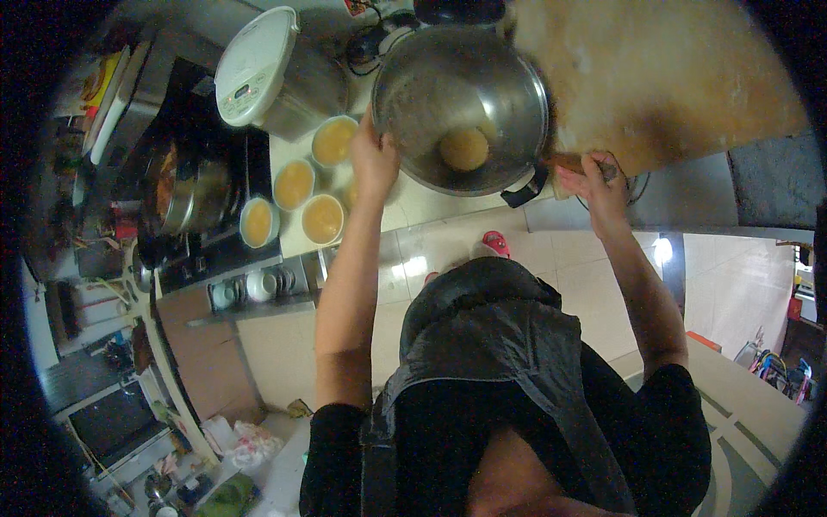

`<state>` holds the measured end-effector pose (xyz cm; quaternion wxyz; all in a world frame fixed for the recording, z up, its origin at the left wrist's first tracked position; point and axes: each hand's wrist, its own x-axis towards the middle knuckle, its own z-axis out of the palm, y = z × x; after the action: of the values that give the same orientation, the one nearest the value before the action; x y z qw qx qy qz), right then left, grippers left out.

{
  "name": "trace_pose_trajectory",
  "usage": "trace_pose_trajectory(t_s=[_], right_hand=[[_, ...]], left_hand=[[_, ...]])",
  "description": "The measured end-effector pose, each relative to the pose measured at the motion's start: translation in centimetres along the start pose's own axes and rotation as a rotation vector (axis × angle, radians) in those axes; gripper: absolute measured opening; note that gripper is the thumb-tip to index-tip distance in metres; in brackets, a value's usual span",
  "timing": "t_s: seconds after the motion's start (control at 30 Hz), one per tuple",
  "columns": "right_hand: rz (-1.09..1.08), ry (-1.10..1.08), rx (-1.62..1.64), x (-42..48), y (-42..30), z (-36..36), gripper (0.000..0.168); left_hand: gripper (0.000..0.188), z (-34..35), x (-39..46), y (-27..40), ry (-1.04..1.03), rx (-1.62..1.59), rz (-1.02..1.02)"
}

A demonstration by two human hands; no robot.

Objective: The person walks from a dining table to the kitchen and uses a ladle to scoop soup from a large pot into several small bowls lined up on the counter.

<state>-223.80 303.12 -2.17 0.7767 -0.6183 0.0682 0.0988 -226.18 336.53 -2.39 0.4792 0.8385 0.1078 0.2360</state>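
Note:
A large steel pot [426, 90] with a black side handle stands tilted at the counter's edge, a little yellowish matter [464, 148] at its bottom. My left hand [376, 161] grips the pot's left rim. In my right hand [597, 184] is a brown handle [568, 161], held just right of the pot; what it belongs to is hard to make out. Left of my left hand sit several white bowls of yellow liquid, among them an upper bowl [334, 141], a middle bowl [294, 185], a lower bowl [323, 219] and a bowl at far left [259, 223].
A white-lidded electric cooker [258, 71] stands behind the bowls. On the black stove at left is a steel pan [194, 187] with food. A large wooden board [659, 84] lies at the right. Stacked bowls [261, 284] fill an open drawer below the counter.

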Motion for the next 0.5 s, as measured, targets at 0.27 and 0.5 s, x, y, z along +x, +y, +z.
trace_pose_trajectory(t_s=[0.27,0.5], right_hand=[[-0.093,-0.025,-0.088,1.8,-3.7,2.2,0.024],[-0.096,-0.078,-0.101,2.8,-5.7,4.6,0.023]], left_hand=[[0.037,0.4,-0.1,-4.4,0.106,-0.409,-0.383],[0.029,0.3,-0.3,-8.7,0.129,-0.368,-0.333]])
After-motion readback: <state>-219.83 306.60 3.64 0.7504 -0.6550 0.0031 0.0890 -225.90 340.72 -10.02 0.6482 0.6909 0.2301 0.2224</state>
